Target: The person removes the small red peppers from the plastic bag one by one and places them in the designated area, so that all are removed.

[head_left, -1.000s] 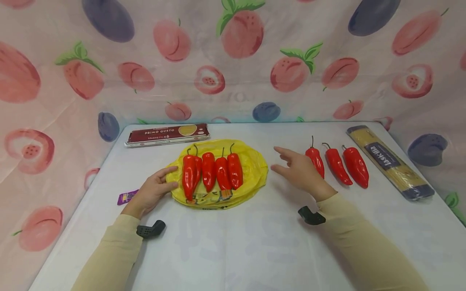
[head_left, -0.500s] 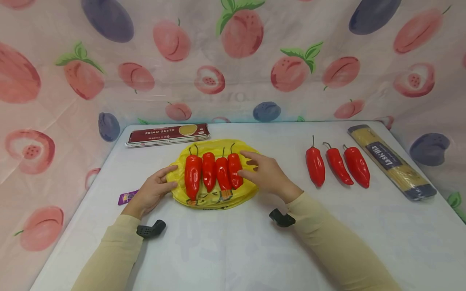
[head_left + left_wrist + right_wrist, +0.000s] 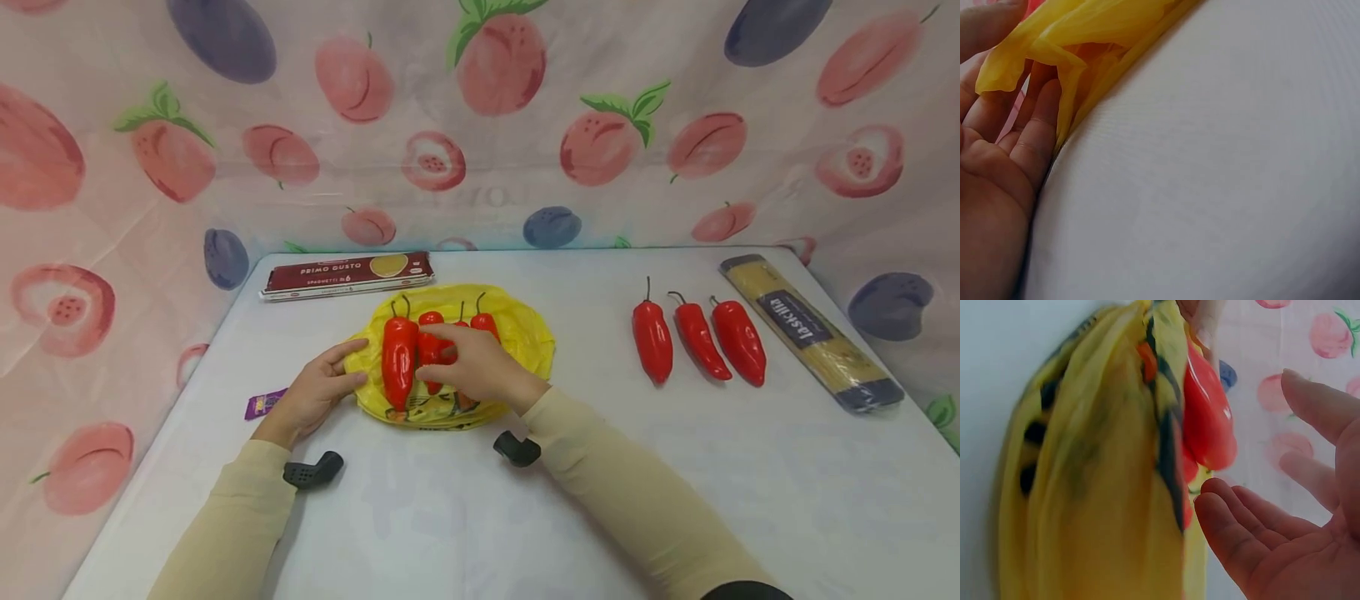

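A yellow plastic bag [image 3: 534,333] lies spread on the table with several glossy red chili peppers [image 3: 399,358] on it. My left hand [image 3: 309,398] holds the bag's left edge; in the left wrist view, fingers [image 3: 1038,131] sit under the yellow plastic [image 3: 1104,22], with the thumb above. Over the bag's middle is my right hand [image 3: 480,367], holding nothing, its thumb and fingers apart near the second pepper from the left. It partly covers the peppers on the right of the bag. The right wrist view shows its fingers [image 3: 1235,537] beside the bag and a pepper [image 3: 1210,419].
Right of the bag lie three more red chili peppers [image 3: 652,342] in a row. A clear pasta packet [image 3: 810,333] lies beyond them. A dark red spaghetti packet [image 3: 345,275] lies at the back left. A small purple packet [image 3: 264,404] is partly behind my left forearm.
My right hand has moved left from beside the right-hand peppers to over the bag. The leftmost pepper has shifted slightly right, covering most of the one behind it. My left hand stays put.
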Available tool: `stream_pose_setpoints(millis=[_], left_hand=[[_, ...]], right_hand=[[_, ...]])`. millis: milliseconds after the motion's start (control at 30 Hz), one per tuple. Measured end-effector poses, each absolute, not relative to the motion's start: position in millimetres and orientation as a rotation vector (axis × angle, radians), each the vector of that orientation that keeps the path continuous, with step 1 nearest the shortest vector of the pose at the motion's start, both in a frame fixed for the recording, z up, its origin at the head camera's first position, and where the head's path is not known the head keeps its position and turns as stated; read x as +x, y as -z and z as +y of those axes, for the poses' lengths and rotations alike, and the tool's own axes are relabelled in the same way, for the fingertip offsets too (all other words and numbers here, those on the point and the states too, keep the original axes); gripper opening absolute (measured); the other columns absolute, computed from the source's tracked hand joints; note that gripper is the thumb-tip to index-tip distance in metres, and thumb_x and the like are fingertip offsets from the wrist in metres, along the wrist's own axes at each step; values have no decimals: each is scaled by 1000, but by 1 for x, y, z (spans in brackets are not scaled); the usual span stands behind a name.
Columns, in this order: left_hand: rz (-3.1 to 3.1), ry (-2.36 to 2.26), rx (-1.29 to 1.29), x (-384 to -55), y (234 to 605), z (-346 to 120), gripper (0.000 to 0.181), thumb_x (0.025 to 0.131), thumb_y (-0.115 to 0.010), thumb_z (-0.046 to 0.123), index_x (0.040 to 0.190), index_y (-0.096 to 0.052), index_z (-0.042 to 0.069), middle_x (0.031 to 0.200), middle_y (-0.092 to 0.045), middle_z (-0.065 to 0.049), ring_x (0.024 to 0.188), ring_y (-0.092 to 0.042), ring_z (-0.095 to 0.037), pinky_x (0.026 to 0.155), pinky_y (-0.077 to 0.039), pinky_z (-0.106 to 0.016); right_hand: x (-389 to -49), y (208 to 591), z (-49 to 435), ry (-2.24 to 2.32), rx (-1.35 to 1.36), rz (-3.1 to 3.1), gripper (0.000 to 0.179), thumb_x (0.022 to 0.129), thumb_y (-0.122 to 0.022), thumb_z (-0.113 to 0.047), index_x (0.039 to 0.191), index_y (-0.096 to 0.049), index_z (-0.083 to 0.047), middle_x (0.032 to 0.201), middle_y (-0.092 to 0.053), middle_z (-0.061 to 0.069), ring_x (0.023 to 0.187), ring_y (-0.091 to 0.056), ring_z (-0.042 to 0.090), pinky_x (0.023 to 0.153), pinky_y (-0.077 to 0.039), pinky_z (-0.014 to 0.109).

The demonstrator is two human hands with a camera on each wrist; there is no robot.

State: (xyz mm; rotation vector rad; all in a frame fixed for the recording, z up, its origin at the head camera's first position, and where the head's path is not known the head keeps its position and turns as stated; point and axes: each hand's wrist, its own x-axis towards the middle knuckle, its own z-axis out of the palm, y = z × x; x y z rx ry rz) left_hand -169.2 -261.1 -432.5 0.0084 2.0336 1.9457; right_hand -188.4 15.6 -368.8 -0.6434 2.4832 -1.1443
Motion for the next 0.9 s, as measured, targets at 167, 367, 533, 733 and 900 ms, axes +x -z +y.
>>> stream_pose_setpoints(millis=[167,367,533,733,900], left_hand=[[2034,-1943,9,-170,432,-260,68,98,-62,6,157,-28,5,158,-34,-19,123,-52,-10,98,-48,-24],[2032,-1940,6,-169,432,-260,68,98,-62,6,157,-28,6,158,-34,-18,121,-53,-8,98,-48,-24],[2037,-1941,15,-169,433,-261,67,99,-61,6,157,-28,5,157,-35,-19,121,-54,-8,98,-48,-25],[2050,-1935,18,-170,434,-262,68,98,-63,7,157,-28,4,157,-35,-20,122,-53,-9,98,-48,-24],[2041,-1941,33,-169,433,-262,68,98,-63,8,157,-28,3,157,-33,-21,122,-53,-8,98,-48,-24]], right_hand=[[-189,374,0,1118,-648,2485,65,91,-74,-37,150,-48,-26,136,-58,2,111,-56,20,87,-55,32],[-188,374,-15,1098,-636,2485,67,91,-75,-34,151,-46,-22,126,-61,0,109,-58,17,87,-55,28],[-189,375,-23,1067,-595,2497,68,91,-75,-34,151,-45,-24,134,-58,1,117,-55,18,93,-54,34],[-192,378,-32,978,-619,2518,74,90,-76,-34,155,-39,-26,144,-51,3,128,-47,21,97,-52,41],[-192,381,-36,974,-633,2527,74,91,-75,-33,155,-39,-26,142,-51,4,126,-46,21,98,-52,43]])
